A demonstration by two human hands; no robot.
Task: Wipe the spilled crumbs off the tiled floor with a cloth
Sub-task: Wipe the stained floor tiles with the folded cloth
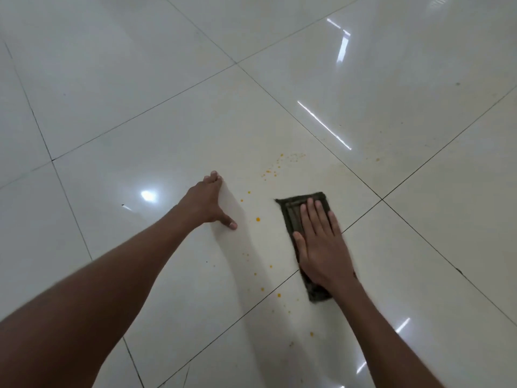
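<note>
Pressing flat on the cloth (300,219), the right hand (321,247) lies palm down with fingers straight and together, thumb out to the side; it grasps nothing. No container shows in the head view.

Cloth: dark olive, folded to a long rectangle, lying across a grout line (361,217) on the floor (140,121). Its far end shows folded ridges; its near end pokes out under the wrist. Edges look slightly blurred.

Crumbs (258,219): small orange specks, scattered loose on the tile between the two hands, with a denser cluster beyond the cloth and a thin trail running toward the camera. None visibly touch the cloth.

Left hand (208,201): released, fingers straight, thumb spread, resting on the floor well left of the cloth, holding nothing.

Floor: large glossy off-white tiles with dark grout lines. Bright light reflections sit on several tiles. A faint yellowish smear shows beyond the cloth.
</note>
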